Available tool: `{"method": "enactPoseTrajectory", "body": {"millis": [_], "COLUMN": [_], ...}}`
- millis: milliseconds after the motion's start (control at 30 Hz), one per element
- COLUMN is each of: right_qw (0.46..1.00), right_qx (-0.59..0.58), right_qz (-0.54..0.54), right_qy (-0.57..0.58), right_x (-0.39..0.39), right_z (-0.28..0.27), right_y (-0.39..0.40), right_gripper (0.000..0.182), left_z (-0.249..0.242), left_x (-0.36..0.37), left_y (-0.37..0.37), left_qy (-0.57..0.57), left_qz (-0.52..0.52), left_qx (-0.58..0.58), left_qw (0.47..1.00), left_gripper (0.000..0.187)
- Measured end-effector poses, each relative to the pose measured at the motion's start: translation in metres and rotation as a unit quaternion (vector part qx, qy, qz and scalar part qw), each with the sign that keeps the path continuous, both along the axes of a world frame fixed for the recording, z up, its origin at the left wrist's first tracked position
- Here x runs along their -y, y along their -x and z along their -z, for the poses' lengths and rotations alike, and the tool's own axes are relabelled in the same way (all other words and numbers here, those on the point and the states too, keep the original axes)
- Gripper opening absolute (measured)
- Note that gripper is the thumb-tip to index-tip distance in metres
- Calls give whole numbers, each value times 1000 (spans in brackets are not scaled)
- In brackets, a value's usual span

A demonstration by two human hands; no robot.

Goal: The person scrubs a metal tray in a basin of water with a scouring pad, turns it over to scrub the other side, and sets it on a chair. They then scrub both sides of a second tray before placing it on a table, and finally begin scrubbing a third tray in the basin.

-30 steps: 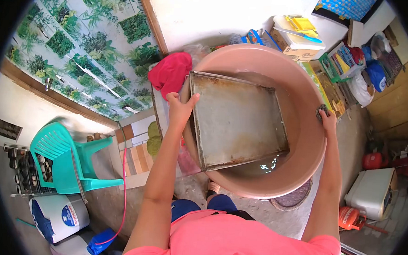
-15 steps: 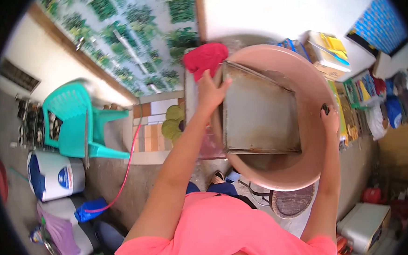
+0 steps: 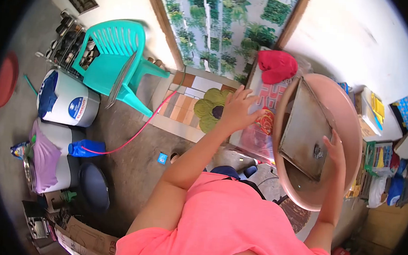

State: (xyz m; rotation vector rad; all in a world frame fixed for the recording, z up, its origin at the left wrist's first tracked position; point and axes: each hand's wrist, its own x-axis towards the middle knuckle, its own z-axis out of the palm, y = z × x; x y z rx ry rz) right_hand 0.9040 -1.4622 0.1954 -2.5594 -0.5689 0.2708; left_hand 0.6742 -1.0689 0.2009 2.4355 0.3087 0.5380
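My left hand [image 3: 239,109] is in the air left of the large pink basin [image 3: 354,118], fingers spread and holding nothing. A red-and-yellow packet [image 3: 266,121] lies just beyond its fingertips. A worn, rusty-edged metal baking tray [image 3: 302,129] rests tilted inside the basin. On the tray lies a small dark scouring pad [image 3: 318,151], apart from my fingers. My right hand [image 3: 336,148] hovers over the tray's right side, its fingers stretched out and nothing in them. Some water shows at the bottom of the basin.
Behind the basin lies a red cloth [image 3: 277,66]. A green plastic chair [image 3: 113,52] stands at the left, near a pink hose [image 3: 133,139] running across the floor. A wooden stool [image 3: 296,213] is below the basin. Boxes and books [image 3: 376,133] line the right wall.
My view has swung left. My left hand has left the tray's edge and moved away leftward. My right hand has let go of the scouring pad, which now lies on the tray.
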Motion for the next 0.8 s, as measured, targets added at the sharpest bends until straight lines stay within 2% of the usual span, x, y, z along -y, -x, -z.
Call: {"method": "enactPoseTrajectory", "body": {"millis": [67, 133, 233, 267, 367, 400, 500, 567, 600, 800], "right_qw": [999, 997, 991, 988, 986, 985, 975, 977, 973, 951], "right_qx": [30, 51, 105, 127, 125, 85, 10, -5, -8, -68], "right_qz": [-18, -30, -59, -69, -88, -91, -146, -163, -175, -270], "right_qy": [-35, -52, -55, -53, -73, -117, -168, -135, -151, -135], "right_x": [-41, -77, -135, -155, -225, -254, -318, -379, -399, -521], "right_z": [-54, -85, -108, -111, -109, -109, -52, -62, -42, -42], "right_y": [34, 61, 103, 118, 170, 191, 214, 257, 264, 320], "right_gripper": [67, 63, 59, 59, 55, 53, 50, 50, 51, 49], "left_z": [7, 14, 29, 29, 54, 55, 64, 77, 79, 78], "left_x": [-22, -49, -100, -117, -177, -195, -249, -281, -295, -376], "left_y": [21, 44, 81, 96, 142, 159, 209, 239, 254, 327], "left_qy": [34, 77, 123, 145, 169, 201, 268, 276, 268, 330], "left_qz": [-25, -40, -53, -54, -64, -68, -91, -124, -132, -218], "left_qx": [8, 2, -35, -41, -40, -42, -54, -66, -47, -20], "left_qw": [999, 996, 990, 987, 983, 976, 958, 951, 953, 918], "left_gripper": [64, 70, 77, 75, 68, 66, 59, 55, 52, 48]}}
